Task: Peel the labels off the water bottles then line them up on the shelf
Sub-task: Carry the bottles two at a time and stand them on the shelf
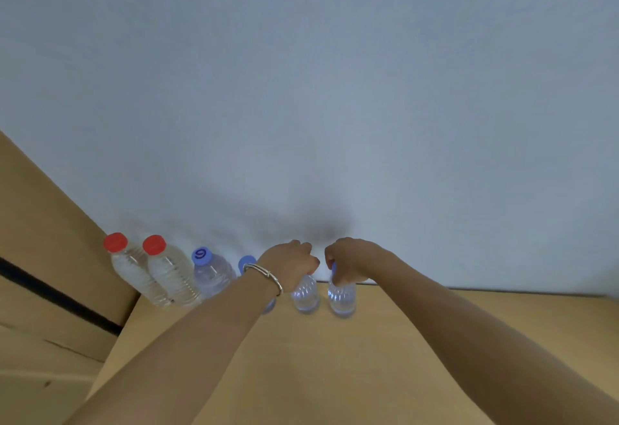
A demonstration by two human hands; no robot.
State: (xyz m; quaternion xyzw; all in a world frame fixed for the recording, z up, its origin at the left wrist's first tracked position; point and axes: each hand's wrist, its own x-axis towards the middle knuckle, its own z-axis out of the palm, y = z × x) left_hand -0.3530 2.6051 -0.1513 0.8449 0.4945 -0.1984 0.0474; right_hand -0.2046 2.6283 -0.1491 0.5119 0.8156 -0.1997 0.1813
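Several clear, label-free water bottles stand in a row on the wooden shelf (385,351) against the white wall. Two at the left have red caps (115,242), (154,244). A blue-capped bottle (211,272) stands beside them, and another blue-capped bottle (247,262) is mostly hidden behind my left wrist. My left hand (291,262) grips the top of a bottle (305,294) standing on the shelf. My right hand (348,262) grips the top of the rightmost bottle (341,297), whose blue cap peeks out between my fingers.
A wooden side panel (43,257) with a dark slot closes the shelf at the left. The white wall (335,106) runs right behind the bottles. Bare shelf extends to the right of the row and toward me.
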